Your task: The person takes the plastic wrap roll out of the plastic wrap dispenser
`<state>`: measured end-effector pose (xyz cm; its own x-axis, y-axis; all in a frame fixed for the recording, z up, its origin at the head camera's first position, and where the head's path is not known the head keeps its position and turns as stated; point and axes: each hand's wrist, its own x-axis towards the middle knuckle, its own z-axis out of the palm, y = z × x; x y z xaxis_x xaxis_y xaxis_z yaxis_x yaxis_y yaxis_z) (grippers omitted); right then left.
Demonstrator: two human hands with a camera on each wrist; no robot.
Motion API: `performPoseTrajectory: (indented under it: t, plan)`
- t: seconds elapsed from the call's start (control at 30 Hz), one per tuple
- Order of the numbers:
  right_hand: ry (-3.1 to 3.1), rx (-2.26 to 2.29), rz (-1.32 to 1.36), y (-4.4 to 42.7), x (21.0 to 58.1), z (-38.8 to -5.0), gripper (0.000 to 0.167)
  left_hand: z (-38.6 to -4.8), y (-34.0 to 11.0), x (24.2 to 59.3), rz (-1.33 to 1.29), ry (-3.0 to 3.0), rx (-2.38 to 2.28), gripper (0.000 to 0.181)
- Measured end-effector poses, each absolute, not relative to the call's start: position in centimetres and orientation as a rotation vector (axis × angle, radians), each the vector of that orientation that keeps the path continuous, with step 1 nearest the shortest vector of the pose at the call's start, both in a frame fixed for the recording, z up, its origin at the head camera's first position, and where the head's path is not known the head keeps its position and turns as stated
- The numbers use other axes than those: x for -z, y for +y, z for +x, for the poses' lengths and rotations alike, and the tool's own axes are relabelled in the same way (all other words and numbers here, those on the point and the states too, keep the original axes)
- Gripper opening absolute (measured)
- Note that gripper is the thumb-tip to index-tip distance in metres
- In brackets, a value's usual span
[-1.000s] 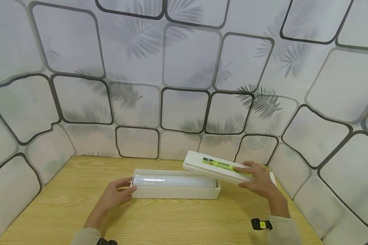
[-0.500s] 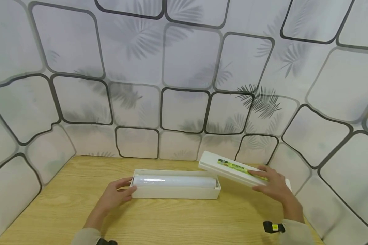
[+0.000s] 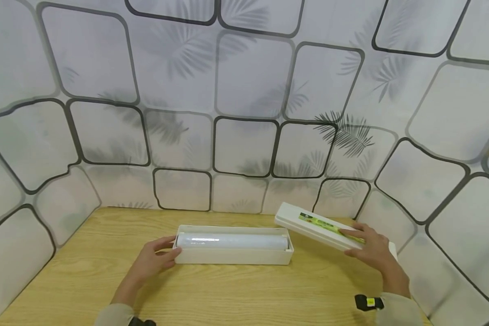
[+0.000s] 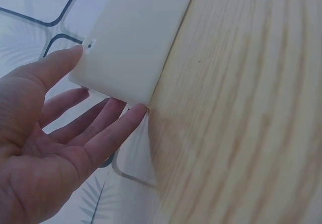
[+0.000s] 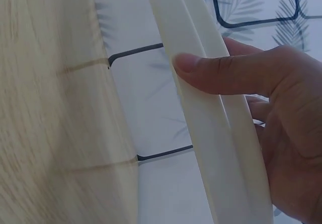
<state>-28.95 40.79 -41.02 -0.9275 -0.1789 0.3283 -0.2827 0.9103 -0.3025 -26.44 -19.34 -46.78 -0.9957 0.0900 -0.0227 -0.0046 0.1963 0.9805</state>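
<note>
Visibly, labelled lid [image 3: 321, 225] is grasped near right end by right hand [image 3: 372, 246]; film-roll box [image 3: 233, 257] is touched at left end by splayed left hand [image 3: 154, 258].

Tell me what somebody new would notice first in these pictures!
Probably the shiny roll lying in the open white box on the wooden table, with the left hand touching the box's left end. Next, the tilted white lid with its green label, held by the right hand on the right side. Then the wall behind, with its leafy pattern.
</note>
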Motion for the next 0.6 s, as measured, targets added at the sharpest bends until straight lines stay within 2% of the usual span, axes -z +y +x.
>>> performPoseTrajectory:
  t: [0.6]
  plan:
    - [-2.796,-0.534,0.312,42.4,43.5,-30.0,0.059,-26.6,-19.5,46.9,0.093,2.379,-1.919,0.064]
